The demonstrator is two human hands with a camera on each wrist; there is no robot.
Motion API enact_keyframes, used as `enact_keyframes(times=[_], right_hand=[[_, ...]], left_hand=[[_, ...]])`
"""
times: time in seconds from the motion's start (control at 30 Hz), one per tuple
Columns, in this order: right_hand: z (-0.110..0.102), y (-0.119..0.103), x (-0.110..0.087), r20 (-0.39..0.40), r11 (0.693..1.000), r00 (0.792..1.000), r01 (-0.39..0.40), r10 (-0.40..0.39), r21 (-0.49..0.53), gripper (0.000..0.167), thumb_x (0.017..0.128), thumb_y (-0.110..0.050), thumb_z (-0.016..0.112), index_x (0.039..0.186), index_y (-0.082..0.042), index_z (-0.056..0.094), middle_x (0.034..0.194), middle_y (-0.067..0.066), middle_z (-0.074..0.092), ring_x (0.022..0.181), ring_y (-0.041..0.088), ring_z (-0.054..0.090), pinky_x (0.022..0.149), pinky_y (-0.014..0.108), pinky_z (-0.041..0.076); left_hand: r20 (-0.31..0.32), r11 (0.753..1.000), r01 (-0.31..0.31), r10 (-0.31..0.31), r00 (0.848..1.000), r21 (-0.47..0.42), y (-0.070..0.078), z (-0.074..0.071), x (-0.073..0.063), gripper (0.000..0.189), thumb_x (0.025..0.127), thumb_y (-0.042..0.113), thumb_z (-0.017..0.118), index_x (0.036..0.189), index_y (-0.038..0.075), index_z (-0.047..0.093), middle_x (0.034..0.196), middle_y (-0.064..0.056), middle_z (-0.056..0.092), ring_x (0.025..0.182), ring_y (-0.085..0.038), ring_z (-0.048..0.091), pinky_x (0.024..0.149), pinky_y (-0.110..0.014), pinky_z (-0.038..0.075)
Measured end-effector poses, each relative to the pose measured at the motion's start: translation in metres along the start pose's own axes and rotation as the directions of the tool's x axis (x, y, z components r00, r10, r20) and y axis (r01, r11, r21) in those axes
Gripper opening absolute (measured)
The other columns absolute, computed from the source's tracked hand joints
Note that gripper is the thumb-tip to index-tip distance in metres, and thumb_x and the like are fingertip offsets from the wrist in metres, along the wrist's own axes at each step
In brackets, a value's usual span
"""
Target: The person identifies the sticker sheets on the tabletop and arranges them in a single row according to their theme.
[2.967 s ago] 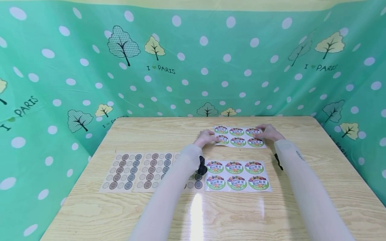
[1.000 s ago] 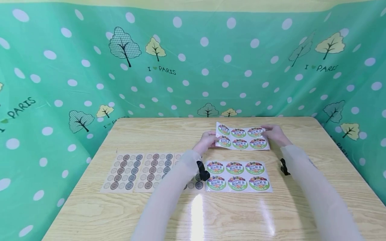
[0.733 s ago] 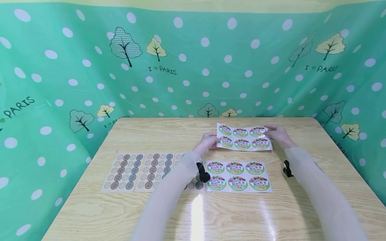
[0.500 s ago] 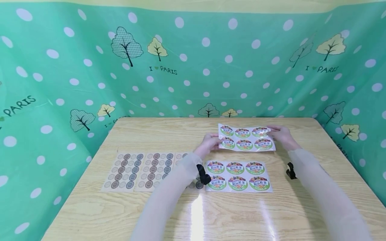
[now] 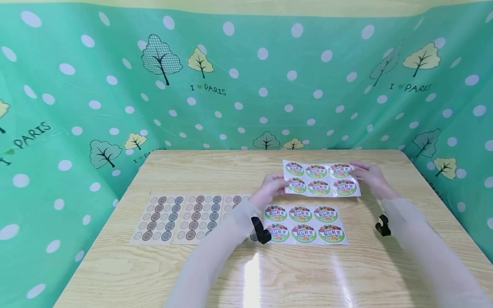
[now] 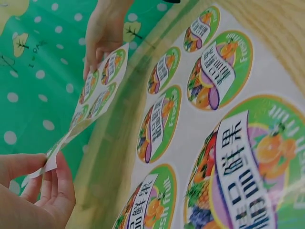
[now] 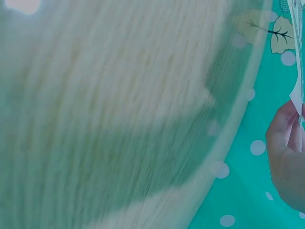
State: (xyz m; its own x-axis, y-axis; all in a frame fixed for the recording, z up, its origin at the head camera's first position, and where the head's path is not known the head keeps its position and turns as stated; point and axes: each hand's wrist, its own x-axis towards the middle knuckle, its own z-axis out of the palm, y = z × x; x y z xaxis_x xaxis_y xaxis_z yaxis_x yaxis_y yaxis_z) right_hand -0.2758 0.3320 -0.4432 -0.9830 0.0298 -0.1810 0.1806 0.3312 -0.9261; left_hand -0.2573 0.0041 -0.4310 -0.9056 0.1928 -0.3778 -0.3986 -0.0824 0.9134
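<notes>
Both hands hold up a white sticker sheet with several round fruit labels printed on it. My left hand pinches its left edge between thumb and fingers; the left wrist view shows this left hand close up, with the sheet bent near the pinch. At the opposite edge, my right hand grips the sheet, and in the right wrist view the right hand shows at the right border. A matching fruit sticker sheet lies flat on the table, nearer than the held one.
Beige sheets of small brown and grey round stickers lie in a row on the left of the wooden table. My left forearm partly covers the rightmost one. A green dotted curtain hangs along the table's back and sides.
Both hands have carried the held sticker sheet to the right and slightly nearer. It was lower and flatter three seconds ago; now its left side stands raised. The sheets on the table stay put.
</notes>
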Motion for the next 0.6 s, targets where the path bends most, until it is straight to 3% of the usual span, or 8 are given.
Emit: enact_keyframes(times=[0.2, 0.3, 0.43, 0.53, 0.6], right_hand=[[-0.013, 0.032, 0.014, -0.031, 0.999, 1.000, 0.001, 0.000, 0.042, 0.070, 0.078, -0.042, 0.063, 0.136, -0.014, 0.035, 0.137, 0.014, 0.034, 0.096, 0.000, 0.049, 0.076, 0.015, 0.047], [-0.016, 0.025, 0.002, 0.001, 0.998, 1.000, 0.002, -0.002, 0.068, 0.066, 0.080, -0.041, 0.061, 0.136, -0.018, 0.033, 0.131, 0.008, 0.041, 0.092, -0.004, 0.050, 0.076, 0.014, 0.046], [-0.021, 0.005, -0.021, 0.072, 0.997, 0.997, -0.019, 0.013, 0.080, 0.064, 0.083, -0.036, 0.058, 0.138, -0.018, 0.030, 0.132, 0.005, 0.041, 0.095, -0.003, 0.050, 0.086, 0.021, 0.044], [-0.031, 0.019, -0.016, 0.086, 0.994, 0.996, -0.037, 0.028, 0.103, 0.066, 0.082, -0.039, 0.059, 0.138, -0.021, 0.029, 0.132, 0.001, 0.040, 0.098, -0.002, 0.049, 0.085, 0.019, 0.045], [-0.039, 0.033, -0.010, 0.079, 0.988, 0.996, -0.052, 0.041, 0.144, 0.063, 0.080, -0.040, 0.061, 0.136, -0.026, 0.034, 0.123, -0.009, 0.045, 0.096, -0.002, 0.051, 0.079, 0.016, 0.047]], left_hand=[[0.012, 0.999, 0.000, 0.001, 1.000, -0.033, -0.002, 0.008, -0.012, 0.033, 0.077, -0.003, 0.060, 0.110, -0.001, 0.056, 0.090, -0.014, 0.064, 0.068, -0.016, 0.059, 0.062, -0.025, 0.052], [0.009, 1.000, 0.003, -0.002, 1.000, -0.024, -0.004, 0.012, -0.016, 0.034, 0.077, -0.002, 0.061, 0.110, 0.000, 0.056, 0.088, -0.012, 0.064, 0.068, -0.015, 0.059, 0.063, -0.025, 0.052], [0.010, 1.000, -0.005, 0.005, 1.000, -0.018, -0.006, 0.018, -0.022, 0.034, 0.077, -0.001, 0.061, 0.110, 0.001, 0.057, 0.089, -0.011, 0.064, 0.069, -0.015, 0.060, 0.064, -0.025, 0.053], [0.018, 1.000, -0.013, 0.014, 1.000, -0.019, -0.007, 0.024, -0.027, 0.032, 0.078, -0.001, 0.061, 0.109, 0.001, 0.057, 0.089, -0.012, 0.064, 0.070, -0.016, 0.061, 0.066, -0.027, 0.053], [0.023, 1.000, -0.011, 0.012, 1.000, -0.014, -0.007, 0.027, -0.031, 0.032, 0.078, -0.001, 0.061, 0.109, 0.002, 0.058, 0.089, -0.011, 0.064, 0.071, -0.016, 0.062, 0.066, -0.027, 0.053]])
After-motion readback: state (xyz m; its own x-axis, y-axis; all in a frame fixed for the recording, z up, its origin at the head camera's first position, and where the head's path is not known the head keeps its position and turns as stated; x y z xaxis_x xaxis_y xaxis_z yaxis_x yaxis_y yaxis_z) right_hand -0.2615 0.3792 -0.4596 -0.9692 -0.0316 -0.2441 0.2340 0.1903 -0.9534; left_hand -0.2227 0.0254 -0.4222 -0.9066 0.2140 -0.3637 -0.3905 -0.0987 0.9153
